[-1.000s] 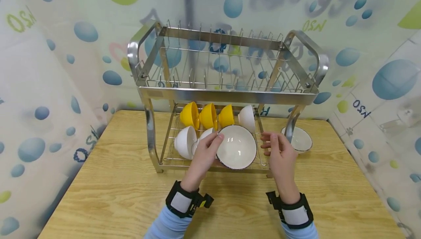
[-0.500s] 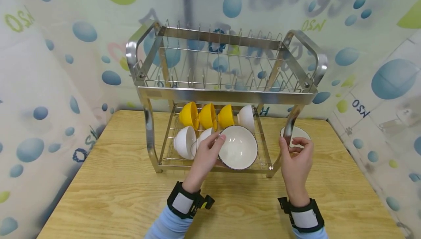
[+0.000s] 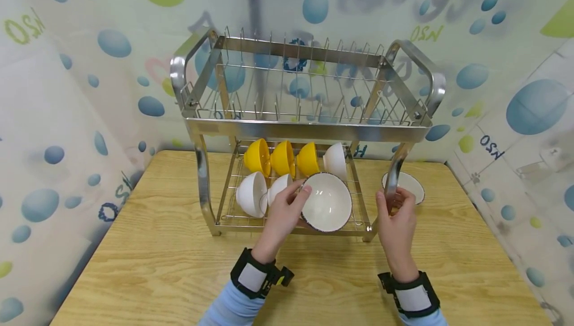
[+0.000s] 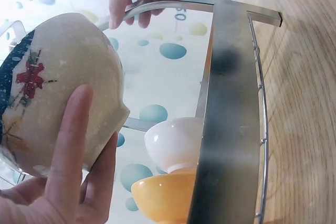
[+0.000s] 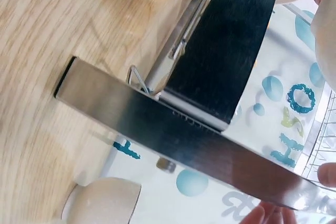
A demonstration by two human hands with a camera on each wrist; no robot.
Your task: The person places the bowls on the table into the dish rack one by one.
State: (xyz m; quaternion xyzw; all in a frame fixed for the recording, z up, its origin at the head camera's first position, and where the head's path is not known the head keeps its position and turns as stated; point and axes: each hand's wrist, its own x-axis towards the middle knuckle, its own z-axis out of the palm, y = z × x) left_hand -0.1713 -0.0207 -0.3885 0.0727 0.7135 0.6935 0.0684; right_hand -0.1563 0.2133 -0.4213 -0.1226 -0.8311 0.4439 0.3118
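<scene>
My left hand [image 3: 283,214] grips a white bowl [image 3: 326,202] with a dark rim, its thumb over the edge and its fingers underneath. In the left wrist view the outside of that bowl [image 4: 63,51] carries a painted red flower. The bowl is tilted, its inside facing me, at the front of the rack's lower shelf. My right hand [image 3: 396,229] holds the right front leg [image 3: 393,174] of a metal dish rack [image 3: 309,130], thumb on one side and fingers on the other. Behind that leg a second dark-rimmed bowl [image 3: 411,186] sits on the table, partly covered by leg and fingers.
On the lower shelf, yellow bowls [image 3: 282,159] and a white bowl [image 3: 335,160] stand on edge at the back. More white bowls [image 3: 251,195] lean at the front left. The upper wire tier [image 3: 309,86] overhangs them. A wooden table [image 3: 148,246] bears the rack; patterned sheets hang behind.
My right hand has moved right from beside the held bowl, toward the second bowl, then slightly back onto the rack leg. My left hand and its bowl have shifted slightly right.
</scene>
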